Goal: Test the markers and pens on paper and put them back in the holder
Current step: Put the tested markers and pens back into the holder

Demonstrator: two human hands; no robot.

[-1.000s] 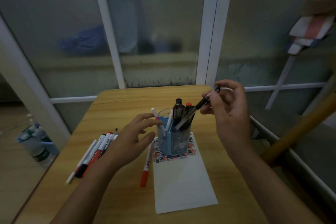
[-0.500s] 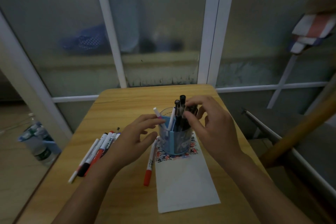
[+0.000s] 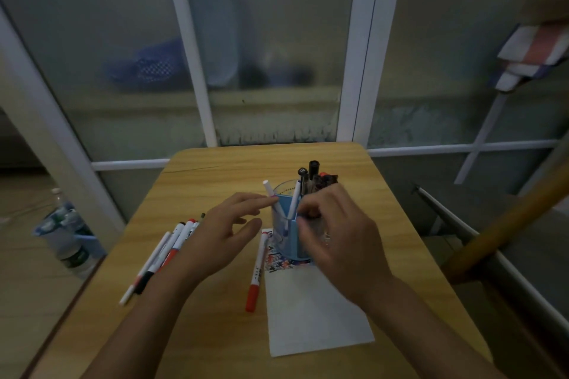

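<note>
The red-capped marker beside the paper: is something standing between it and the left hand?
Nothing visible does. The red-capped marker lies bare on the table, just right of the open left hand.

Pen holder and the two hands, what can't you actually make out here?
Head view only:
- Right hand: motion-blurred; whether its fingers grip a pen cannot be told.
- Pen holder: its right side and base are hidden behind the right hand.
- Paper: the coloured marks at its far end are partly covered by the holder.
- Pens on the table: their far ends are hidden under the left hand.
</note>
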